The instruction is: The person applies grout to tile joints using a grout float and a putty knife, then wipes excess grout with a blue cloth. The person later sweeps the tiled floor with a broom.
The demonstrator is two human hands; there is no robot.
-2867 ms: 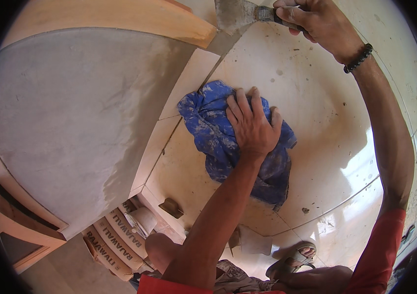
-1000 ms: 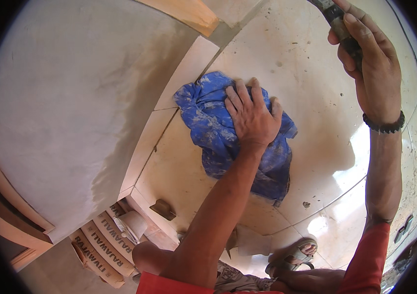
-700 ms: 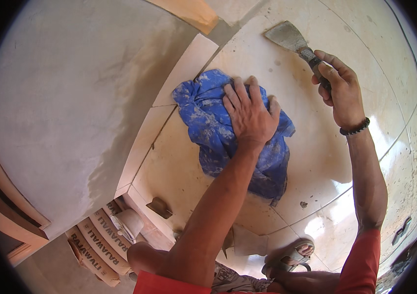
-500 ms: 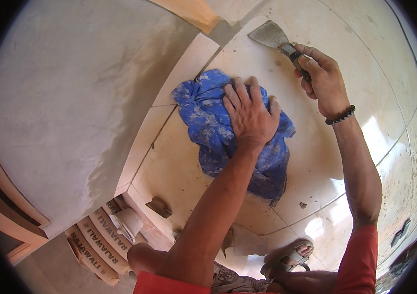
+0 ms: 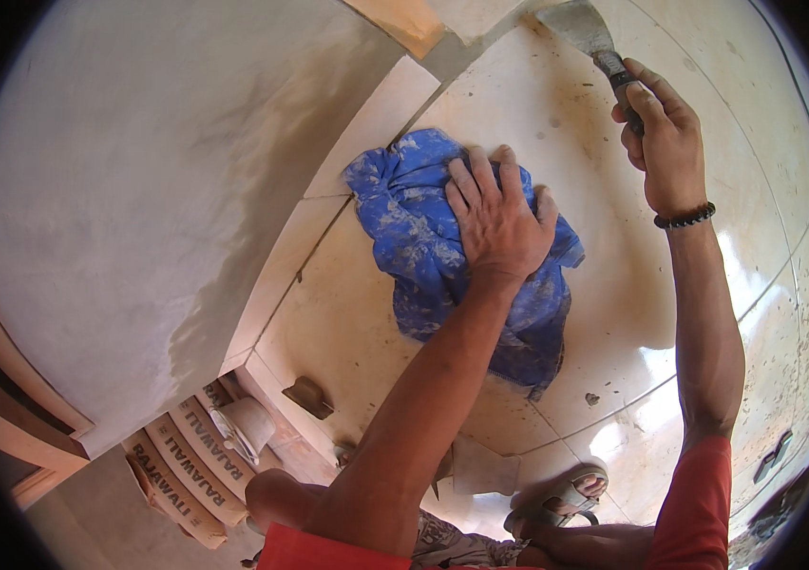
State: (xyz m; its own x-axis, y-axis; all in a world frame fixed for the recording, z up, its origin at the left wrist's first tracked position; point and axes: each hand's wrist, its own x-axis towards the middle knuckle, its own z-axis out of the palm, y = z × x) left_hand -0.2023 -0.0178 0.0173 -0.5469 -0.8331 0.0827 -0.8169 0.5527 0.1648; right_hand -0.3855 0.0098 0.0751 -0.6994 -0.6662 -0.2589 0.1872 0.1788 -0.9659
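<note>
1. Closest to me: my red short sleeves (image 5: 323, 549), patterned greyish shorts (image 5: 447, 543) & a strapped dark sandal (image 5: 566, 499) on my foot, lower R.
2. Just past that, approx. by my knees: a flat pale tile piece (image 5: 485, 467), partly behind my L forearm. Off to the L, a stack of brown paper sacks w/ dark print (image 5: 197, 461), plus a rounded whitish object (image 5: 248, 424) next to them.
3. A bit further: a small flat brown piece (image 5: 307, 397) nr the tile edge, and a dark crumb (image 5: 592, 399) R of the cloth.
4. My left hand (image 5: 504, 226) is palm down on a crumpled blue cloth w/ white smears (image 5: 402, 233); fingers lightly spread, thumb apart, not gripped round anything. Cloth lies on the glossy cream tile floor (image 5: 632, 294), its upper L corner by the pale skirting strip (image 5: 371, 123).
5. My right hand (image 5: 667, 141), black bead bracelet (image 5: 685, 218) at the wrist, is further out, R of the cloth & well apart from it: fingers curled firmly round the black handle of a putty knife w/ wide grey metal blade (image 5: 577, 27). Blade points away, up-L; can't tell if it touches the floor.
6. L of the strip: smooth grey cement-like surface (image 5: 157, 190), darker toward the tile side.
7. Furthest, top: an orange-tan wooden piece (image 5: 412, 24).
</note>
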